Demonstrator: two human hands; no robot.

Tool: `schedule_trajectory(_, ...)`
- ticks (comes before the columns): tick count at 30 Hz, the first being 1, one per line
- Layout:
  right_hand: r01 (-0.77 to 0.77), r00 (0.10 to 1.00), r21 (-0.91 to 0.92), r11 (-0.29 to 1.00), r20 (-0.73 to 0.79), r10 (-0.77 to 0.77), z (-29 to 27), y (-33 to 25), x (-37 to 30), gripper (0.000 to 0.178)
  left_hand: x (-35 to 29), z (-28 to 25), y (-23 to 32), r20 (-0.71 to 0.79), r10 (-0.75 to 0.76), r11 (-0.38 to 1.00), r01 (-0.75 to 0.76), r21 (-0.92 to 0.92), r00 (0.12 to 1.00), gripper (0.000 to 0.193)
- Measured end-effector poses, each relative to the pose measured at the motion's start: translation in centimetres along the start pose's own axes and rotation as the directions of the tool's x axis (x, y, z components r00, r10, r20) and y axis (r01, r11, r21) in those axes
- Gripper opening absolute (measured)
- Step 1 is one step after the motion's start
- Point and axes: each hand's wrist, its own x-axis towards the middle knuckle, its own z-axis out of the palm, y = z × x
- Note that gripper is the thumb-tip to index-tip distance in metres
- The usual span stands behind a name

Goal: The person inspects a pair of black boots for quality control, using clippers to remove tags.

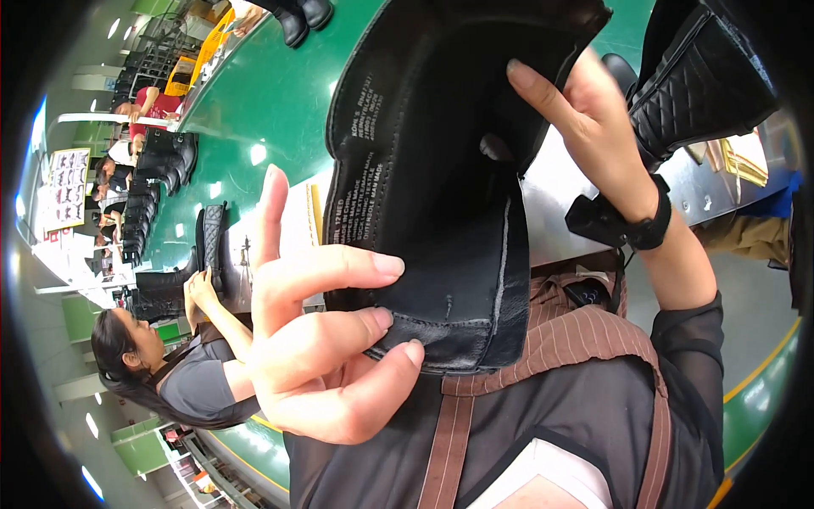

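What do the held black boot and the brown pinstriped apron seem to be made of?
Black boot: leather or a leather-like synthetic, judging by its smooth, faintly glossy, creased surface. Brown pinstriped apron: probably woven cloth, matte, with soft folds and gathers.

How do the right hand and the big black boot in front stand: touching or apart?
Touching. The head view shows it: the right hand grips the edge of the boot, thumb inside, the other fingers passing behind.
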Motion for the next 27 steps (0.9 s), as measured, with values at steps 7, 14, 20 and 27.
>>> schedule_trajectory(7,0.31,0.94,-0.257,0.915,0.229,-0.254,-3.3,-5.5,-1.2,0.036,0.6,1.3,-0.8,-0.076,0.073,0.997,-0.074,-0.02,0.994,0.016)
schedule_trajectory(14,0.242,0.904,-0.351,0.905,0.42,-0.079,-9.2,-6.3,-4.5,0.019,0.8,1.0,-0.7,-0.111,-0.098,0.99,0.108,0.09,0.989,0.017)
schedule_trajectory(20,-0.291,0.957,-0.808,0.513,-0.235,0.172,-21.2,-5.4,-4.2,0.014,0.6,2.4,-1.7,-0.098,-0.141,0.99,0.142,0.005,0.985,0.025)
schedule_trajectory(27,-0.305,0.938,-0.951,0.05,-0.29,0.19,-32.6,1.4,2.4,0.026,2.1,3.9,-0.7,-0.153,-0.187,0.981,0.191,0.014,0.97,0.03)
